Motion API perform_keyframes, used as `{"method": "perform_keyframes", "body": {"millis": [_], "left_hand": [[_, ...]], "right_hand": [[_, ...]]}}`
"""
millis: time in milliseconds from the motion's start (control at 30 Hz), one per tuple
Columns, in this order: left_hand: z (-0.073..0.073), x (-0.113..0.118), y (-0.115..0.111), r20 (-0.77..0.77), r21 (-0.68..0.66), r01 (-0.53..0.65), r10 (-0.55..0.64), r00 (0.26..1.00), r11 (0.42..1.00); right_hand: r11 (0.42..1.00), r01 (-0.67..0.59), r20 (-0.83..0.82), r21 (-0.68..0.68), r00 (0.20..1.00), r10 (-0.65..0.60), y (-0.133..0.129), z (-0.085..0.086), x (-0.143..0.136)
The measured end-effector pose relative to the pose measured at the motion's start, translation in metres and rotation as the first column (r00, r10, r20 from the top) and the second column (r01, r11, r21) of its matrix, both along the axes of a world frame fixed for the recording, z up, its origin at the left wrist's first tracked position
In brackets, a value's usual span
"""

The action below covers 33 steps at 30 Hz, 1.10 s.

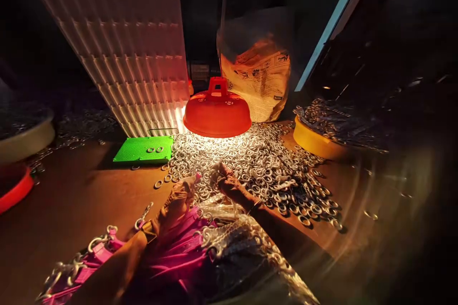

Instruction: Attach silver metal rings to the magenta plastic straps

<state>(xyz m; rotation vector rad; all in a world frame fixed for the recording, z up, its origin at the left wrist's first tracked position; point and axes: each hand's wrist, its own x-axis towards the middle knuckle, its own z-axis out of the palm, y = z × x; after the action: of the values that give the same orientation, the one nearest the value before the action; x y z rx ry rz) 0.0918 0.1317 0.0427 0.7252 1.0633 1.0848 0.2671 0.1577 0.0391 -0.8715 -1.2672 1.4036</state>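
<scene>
Under a low orange lamp [217,110], a wide heap of small metal rings [257,162] covers the brown table. My left hand [178,202] pinches something small between thumb and forefinger, too small to name. My right hand [229,183] is closed at the near edge of the heap, fingers curled on a ring or chain piece; which one I cannot tell. Both hands rest above a pink fabric [179,257] draped with assembled ring chains [229,233].
A green perforated board [145,149] lies left of the heap. Behind it leans a white ribbed panel [125,47]. A printed paper bag [263,81] stands at the back. Yellow bowl [311,142] with rings sits right; a pale bowl [25,140] and red dish [12,188] sit left.
</scene>
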Motion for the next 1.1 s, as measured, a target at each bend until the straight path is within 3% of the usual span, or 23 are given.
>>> {"method": "perform_keyframes", "body": {"millis": [133, 333, 467, 633, 767, 867, 933, 1100], "left_hand": [[0.004, 0.004, -0.002, -0.017, 0.053, 0.062, -0.061, 0.998, 0.997], [-0.004, 0.012, 0.001, 0.167, 0.069, 0.195, -0.204, 0.965, 0.978], [-0.006, 0.01, -0.002, 0.047, 0.117, 0.179, -0.186, 0.981, 0.977], [-0.007, 0.01, -0.011, -0.122, 0.172, 0.138, -0.118, 0.985, 0.975], [-0.005, 0.014, -0.015, -0.319, 0.183, 0.094, -0.031, 0.947, 0.979], [0.004, 0.013, -0.013, -0.336, 0.114, 0.109, -0.065, 0.94, 0.987], [0.015, 0.009, -0.01, -0.325, 0.056, 0.162, -0.135, 0.936, 0.985], [0.061, -0.009, -0.01, -0.284, -0.009, 0.305, -0.295, 0.912, 0.952]], "right_hand": [[0.995, 0.013, 0.131, 0.104, 0.991, -0.026, -0.007, -0.007, -0.013], [0.962, 0.096, 0.301, 0.257, 0.937, -0.174, -0.012, -0.012, -0.028], [0.936, 0.125, 0.373, 0.328, 0.894, -0.25, -0.017, -0.012, -0.031], [0.974, 0.046, 0.454, 0.222, 0.879, -0.145, -0.016, -0.002, -0.025], [0.99, -0.006, 0.525, 0.144, 0.848, -0.071, -0.006, -0.002, -0.023], [0.988, -0.001, 0.504, 0.154, 0.86, -0.078, -0.001, -0.001, -0.025], [0.982, -0.061, 0.487, 0.178, 0.873, -0.034, -0.004, 0.007, -0.024], [0.942, -0.32, 0.624, 0.102, 0.758, 0.19, -0.037, 0.044, -0.012]]}}
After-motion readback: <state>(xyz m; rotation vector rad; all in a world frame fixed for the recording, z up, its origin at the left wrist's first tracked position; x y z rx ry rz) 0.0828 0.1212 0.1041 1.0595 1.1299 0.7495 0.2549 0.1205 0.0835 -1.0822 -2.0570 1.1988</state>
